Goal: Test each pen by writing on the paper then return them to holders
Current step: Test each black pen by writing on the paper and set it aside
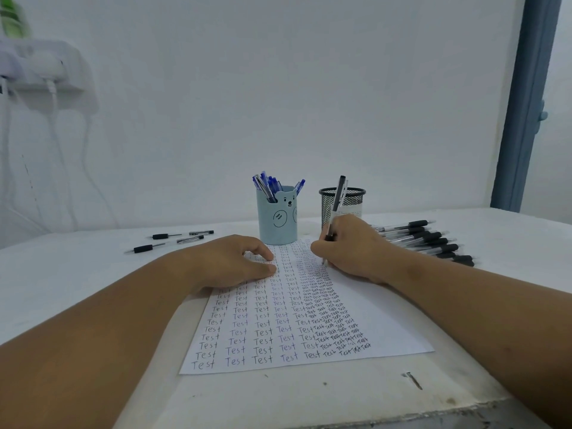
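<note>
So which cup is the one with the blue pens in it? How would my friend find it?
Look at the far end of the written-on paper, between the two hands. Two holders stand there side by side: the one nearer the left hand is the light blue cup. It has a little bear face and is full of blue pens, while its neighbour is a black mesh cup.

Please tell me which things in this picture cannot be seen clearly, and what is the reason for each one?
- Head view: the tip of the black pen on the paper is hidden by the right hand.
- The writing under the left hand is covered.
- The inside of the mesh holder is too small and dim to judge.
- The pile of black pens overlaps, so its count is unclear.
- The green object is blurred and cut by the edge.
</note>
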`<state>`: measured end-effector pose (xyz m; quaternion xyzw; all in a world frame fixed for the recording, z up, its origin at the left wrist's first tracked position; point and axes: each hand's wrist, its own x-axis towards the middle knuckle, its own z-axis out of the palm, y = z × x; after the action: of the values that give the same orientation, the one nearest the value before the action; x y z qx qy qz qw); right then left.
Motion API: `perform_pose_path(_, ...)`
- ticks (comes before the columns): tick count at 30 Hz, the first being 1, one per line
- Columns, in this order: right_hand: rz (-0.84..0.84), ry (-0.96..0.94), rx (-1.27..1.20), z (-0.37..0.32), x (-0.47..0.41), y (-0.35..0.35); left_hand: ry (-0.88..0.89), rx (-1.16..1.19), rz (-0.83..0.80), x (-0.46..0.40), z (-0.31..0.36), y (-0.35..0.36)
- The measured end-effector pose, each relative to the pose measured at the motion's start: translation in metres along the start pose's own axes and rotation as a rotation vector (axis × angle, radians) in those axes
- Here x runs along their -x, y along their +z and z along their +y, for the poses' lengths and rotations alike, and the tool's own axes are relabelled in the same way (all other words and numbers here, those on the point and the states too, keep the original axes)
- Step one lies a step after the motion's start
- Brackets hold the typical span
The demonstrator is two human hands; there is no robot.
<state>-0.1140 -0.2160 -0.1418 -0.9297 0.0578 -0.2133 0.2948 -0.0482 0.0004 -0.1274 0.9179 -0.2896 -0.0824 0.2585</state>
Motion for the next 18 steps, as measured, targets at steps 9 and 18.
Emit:
perform_pose_path(9, 0.009, -0.007, -0.005, -0.0004, 0.0004, 0.0004, 0.011, -0.029, -0.009, -0.0005, -0.0017, -0.0006)
perform_pose_path(18, -0.006, 0.014, -0.027, -0.0029, 0.0017, -0.0003, 0.006, 0.011, -0.008, 0.0001, -0.0019, -0.0003)
